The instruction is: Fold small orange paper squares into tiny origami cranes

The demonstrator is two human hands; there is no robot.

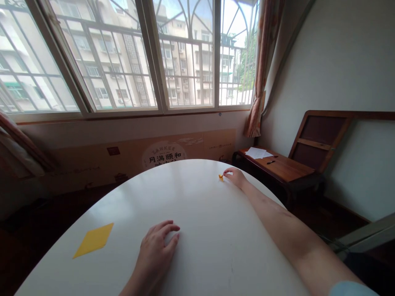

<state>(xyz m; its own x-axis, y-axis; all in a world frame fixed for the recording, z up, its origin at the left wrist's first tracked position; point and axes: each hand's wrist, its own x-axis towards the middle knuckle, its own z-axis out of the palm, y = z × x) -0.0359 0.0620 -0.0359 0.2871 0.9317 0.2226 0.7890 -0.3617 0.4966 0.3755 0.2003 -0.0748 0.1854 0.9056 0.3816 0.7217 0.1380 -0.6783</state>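
Note:
My right hand (236,177) reaches to the far right part of the white round table (197,255). Its thumb and fingertips are pinched together at a small yellow folded piece (221,178), too small to make out its exact shape. My left hand (159,244) rests on the near middle of the table, holding nothing, with fingers slightly curled and the thumb apart. Left of it lies a flat yellow sheet of paper (94,240), seen as a diamond.
Beyond the table's far edge, a printed cardboard panel (197,150) leans below the barred windows (185,61). At the right, a wooden bench (286,164) carries white papers (258,153) and a small dark object (270,162). A curtain (257,102) hangs beside it.

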